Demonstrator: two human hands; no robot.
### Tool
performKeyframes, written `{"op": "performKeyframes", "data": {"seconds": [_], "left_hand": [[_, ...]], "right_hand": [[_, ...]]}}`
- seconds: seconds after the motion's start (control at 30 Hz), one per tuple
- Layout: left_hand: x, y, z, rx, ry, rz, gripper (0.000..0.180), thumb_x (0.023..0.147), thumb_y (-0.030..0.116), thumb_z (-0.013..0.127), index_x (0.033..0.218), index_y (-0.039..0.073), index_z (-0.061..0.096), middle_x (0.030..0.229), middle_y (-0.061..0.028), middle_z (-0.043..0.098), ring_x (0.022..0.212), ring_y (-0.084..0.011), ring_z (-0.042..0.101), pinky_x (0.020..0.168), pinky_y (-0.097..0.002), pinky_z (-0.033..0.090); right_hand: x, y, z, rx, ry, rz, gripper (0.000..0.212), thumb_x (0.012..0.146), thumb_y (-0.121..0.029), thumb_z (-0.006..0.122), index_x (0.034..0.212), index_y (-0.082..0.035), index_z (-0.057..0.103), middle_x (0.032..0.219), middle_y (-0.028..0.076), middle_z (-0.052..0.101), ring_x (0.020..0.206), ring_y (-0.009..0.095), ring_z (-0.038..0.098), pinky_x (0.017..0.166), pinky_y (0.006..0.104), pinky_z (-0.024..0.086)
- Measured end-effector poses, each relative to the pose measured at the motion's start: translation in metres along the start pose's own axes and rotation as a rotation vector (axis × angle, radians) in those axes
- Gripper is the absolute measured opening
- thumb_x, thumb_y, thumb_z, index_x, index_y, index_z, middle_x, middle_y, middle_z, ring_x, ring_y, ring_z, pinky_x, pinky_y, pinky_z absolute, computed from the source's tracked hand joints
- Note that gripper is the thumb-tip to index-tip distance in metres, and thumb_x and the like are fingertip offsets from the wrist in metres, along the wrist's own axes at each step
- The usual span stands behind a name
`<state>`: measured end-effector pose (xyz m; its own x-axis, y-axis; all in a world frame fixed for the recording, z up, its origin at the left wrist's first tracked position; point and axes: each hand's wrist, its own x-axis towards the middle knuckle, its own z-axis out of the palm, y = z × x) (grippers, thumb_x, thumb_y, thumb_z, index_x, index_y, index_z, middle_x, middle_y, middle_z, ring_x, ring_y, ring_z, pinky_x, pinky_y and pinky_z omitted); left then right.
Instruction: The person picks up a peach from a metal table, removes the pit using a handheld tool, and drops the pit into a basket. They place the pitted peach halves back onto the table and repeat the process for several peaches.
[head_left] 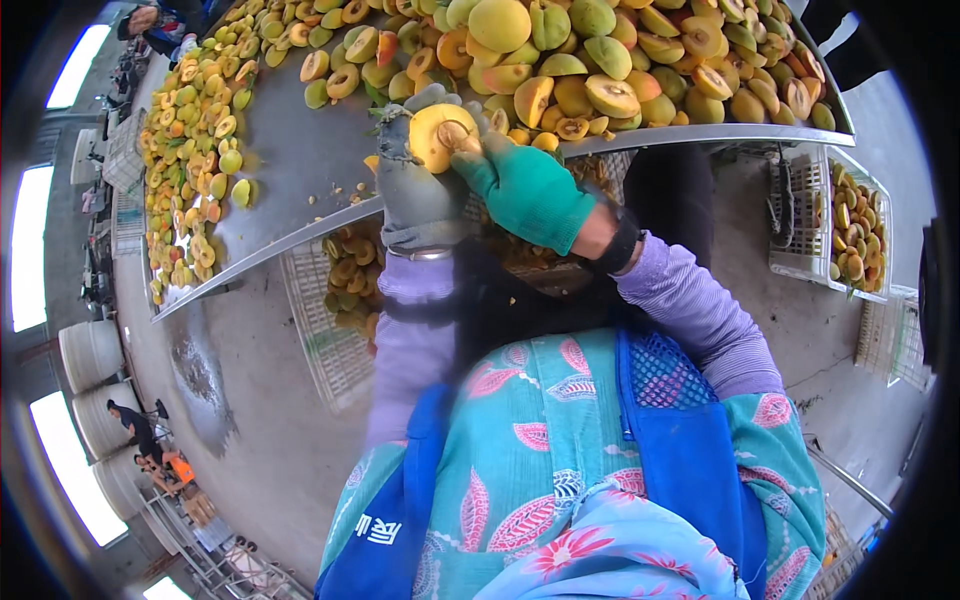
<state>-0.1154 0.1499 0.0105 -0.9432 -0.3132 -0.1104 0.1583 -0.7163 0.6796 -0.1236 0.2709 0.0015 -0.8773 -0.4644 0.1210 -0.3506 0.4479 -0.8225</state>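
My left hand (418, 200), in a grey glove, is closed around a halved yellow peach (428, 138) whose cut face is turned up. In the middle of that face shows a brown pit or hollow (455, 137). My right hand (530, 192), in a green glove, has its fingers pinched together at this spot. Whether a small tool is between them I cannot make out. Both hands are over the near edge of a metal table (300, 150). Just beyond them lies a large heap of halved and whole peaches (610, 75).
More peach halves (195, 160) spread along the table's left side. Below the edge stands a crate (325, 320) with cut peaches. At the right, a white crate (800, 215) holds more. Large pale tubs (90, 355) and other people (135, 425) are far left.
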Motion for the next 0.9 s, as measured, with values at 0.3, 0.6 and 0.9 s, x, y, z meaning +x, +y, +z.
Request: {"op": "performKeyframes", "data": {"seconds": [0.3, 0.6, 0.9], "left_hand": [[-0.004, -0.001, -0.006, 0.345, -0.011, 0.179, 0.044, 0.093, 0.041, 0.048, 0.109, 0.001, 0.058, 0.101, -0.0145, 0.062, 0.096, -0.0296, 0.058, 0.091, -0.0418, 0.047], [-0.011, -0.002, -0.007, 0.466, -0.063, 0.309, 0.031, 0.095, 0.029, 0.054, 0.106, 0.001, 0.06, 0.089, -0.0122, 0.062, 0.083, -0.0213, 0.062, 0.074, -0.0324, 0.053], [-0.014, 0.014, 0.007, 0.536, -0.011, -0.069, 0.042, 0.09, 0.041, 0.058, 0.095, 0.0, 0.06, 0.074, -0.0099, 0.061, 0.06, -0.0199, 0.061, 0.054, -0.0298, 0.051]], "right_hand": [[-0.01, -0.012, 0.001, 0.317, -0.124, 0.127, 0.05, 0.097, -0.042, 0.042, 0.102, 0.006, 0.053, 0.081, 0.027, 0.062, 0.078, 0.043, 0.061, 0.068, 0.0481, 0.047], [-0.018, -0.029, -0.008, 0.991, -0.281, 0.527, 0.044, 0.097, -0.046, 0.044, 0.098, -0.003, 0.056, 0.07, 0.0, 0.053, 0.057, 0.007, 0.051, 0.05, 0.0216, 0.042], [-0.026, -0.017, -0.012, 1.638, -0.788, 0.55, 0.039, 0.098, -0.05, 0.037, 0.088, -0.015, 0.05, 0.057, -0.008, 0.04, 0.041, 0.006, 0.037, 0.042, 0.0235, 0.033]]}}
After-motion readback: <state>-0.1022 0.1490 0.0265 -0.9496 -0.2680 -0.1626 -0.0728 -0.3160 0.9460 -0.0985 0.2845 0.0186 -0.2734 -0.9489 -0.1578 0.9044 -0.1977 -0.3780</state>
